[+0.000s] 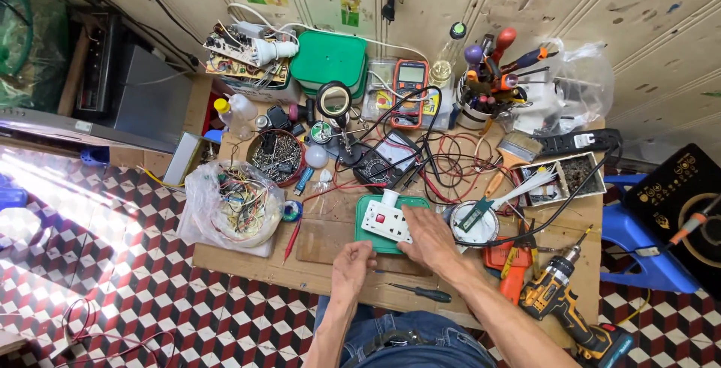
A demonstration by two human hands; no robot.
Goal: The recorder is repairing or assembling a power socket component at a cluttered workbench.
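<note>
A green box with a white socket plate point(381, 220) lies on the wooden workbench point(248, 263) near its front edge. My right hand point(426, 237) rests on the box's right side, fingers spread over the white plate. At the box's near left corner, my left hand point(353, 264) touches its edge with fingers curled. A white plug point(390, 197) sticks up from the far end of the box. Whether either hand grips the box firmly is unclear.
A black screwdriver point(420, 291) lies by the front edge. A yellow cordless drill point(565, 304) and orange tool point(509, 263) sit at right. Behind are multimeters point(409, 90), tangled test leads point(443, 159), a bowl of screws point(275, 158), a bag of wires point(233, 204) and a tool cup point(481, 90).
</note>
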